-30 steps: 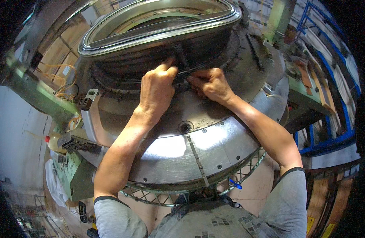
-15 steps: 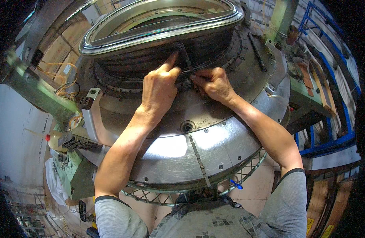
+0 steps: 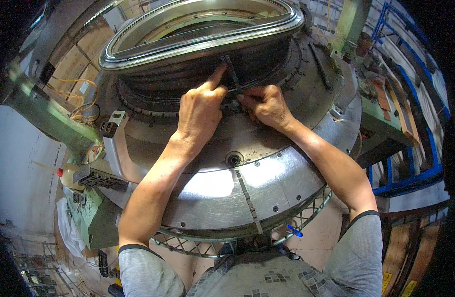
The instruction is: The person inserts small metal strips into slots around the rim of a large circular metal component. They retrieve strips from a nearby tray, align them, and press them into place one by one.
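Observation:
A large round machine, perhaps a circular knitting machine, has a dark upright cylinder under a shiny metal ring. A narrow dark strip or slot piece runs down the front of the cylinder. The index finger of my left hand stretches up to the cylinder just left of the strip's upper part; the other fingers are partly curled. My right hand is closed in a pinch at the strip's lower end. What its fingertips hold is mostly hidden.
A broad polished metal plate with bolts and a round hole curves below my forearms. Green machine legs stand on both sides. A bracket rises at left, a dark rod lies at right, and a blue rack stands beyond.
My left index finger has shifted very slightly along the cylinder beside the strip. My right hand stays in almost the same place.

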The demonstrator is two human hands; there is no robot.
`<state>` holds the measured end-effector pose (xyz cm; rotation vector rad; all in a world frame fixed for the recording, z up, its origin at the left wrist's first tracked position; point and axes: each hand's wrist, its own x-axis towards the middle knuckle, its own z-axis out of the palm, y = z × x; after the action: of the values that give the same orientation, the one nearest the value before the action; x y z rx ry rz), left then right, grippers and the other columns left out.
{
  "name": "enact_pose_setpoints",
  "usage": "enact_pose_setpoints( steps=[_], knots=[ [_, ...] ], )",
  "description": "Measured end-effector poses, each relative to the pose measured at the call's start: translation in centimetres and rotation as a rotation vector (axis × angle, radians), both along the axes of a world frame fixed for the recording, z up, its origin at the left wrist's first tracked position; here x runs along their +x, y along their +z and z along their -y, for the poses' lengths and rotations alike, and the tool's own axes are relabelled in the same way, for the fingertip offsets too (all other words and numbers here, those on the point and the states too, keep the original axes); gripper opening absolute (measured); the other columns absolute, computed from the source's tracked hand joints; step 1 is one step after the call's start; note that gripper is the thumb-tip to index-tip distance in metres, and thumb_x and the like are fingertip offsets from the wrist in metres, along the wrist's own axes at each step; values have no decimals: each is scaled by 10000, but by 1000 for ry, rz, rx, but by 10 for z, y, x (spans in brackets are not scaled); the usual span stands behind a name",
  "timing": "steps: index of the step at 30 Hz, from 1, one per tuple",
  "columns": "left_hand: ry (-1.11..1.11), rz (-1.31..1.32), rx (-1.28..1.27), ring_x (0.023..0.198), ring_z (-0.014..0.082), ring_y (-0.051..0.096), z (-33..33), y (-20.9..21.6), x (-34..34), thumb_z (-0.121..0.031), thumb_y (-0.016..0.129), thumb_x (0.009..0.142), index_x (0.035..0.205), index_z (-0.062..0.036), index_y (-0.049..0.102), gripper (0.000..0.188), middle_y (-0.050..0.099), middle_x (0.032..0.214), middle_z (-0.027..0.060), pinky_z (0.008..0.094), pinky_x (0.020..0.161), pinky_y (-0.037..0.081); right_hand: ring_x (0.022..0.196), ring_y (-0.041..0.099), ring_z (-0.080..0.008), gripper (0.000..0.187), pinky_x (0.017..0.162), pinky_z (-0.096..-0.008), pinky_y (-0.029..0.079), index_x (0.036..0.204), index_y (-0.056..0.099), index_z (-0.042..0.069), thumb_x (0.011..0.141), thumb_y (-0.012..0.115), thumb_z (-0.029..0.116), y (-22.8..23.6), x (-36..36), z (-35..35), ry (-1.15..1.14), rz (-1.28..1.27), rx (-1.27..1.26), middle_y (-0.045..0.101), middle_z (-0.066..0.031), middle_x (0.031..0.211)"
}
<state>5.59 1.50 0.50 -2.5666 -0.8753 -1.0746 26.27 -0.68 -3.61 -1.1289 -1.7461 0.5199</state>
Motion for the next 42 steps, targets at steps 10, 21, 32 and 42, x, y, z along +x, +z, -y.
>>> enact_pose_setpoints(
  steps=[10,21,32,42],
  knots=[
    [-5,-5,-38,908,397,724,0,1,1,123,582,678,786,31,692,179,617,1372,196,435,789,614,518,568,-91,232,469,-287,440,784,711,-1,965,703,144,-5,0,-4,8,8,61,637,-26,602],
    [-78,44,-90,928,384,726,-6,3,-4,132,596,641,801,11,712,231,592,1410,173,423,824,610,525,577,-88,188,474,-286,446,840,740,3,964,705,141,-8,1,-5,7,37,115,662,-37,623],
    [-141,73,-142,957,380,722,-10,4,-9,125,609,652,812,16,721,224,584,1427,154,416,841,601,594,639,-152,153,545,-320,490,856,755,8,919,701,137,1,-1,1,-16,49,89,684,-101,696],
    [-166,78,-170,951,387,719,-11,6,-11,103,638,694,798,17,710,152,578,1436,143,426,825,595,580,639,-157,147,534,-321,487,864,759,1,912,707,129,2,-1,2,0,28,74,689,-112,697]
  ],
)
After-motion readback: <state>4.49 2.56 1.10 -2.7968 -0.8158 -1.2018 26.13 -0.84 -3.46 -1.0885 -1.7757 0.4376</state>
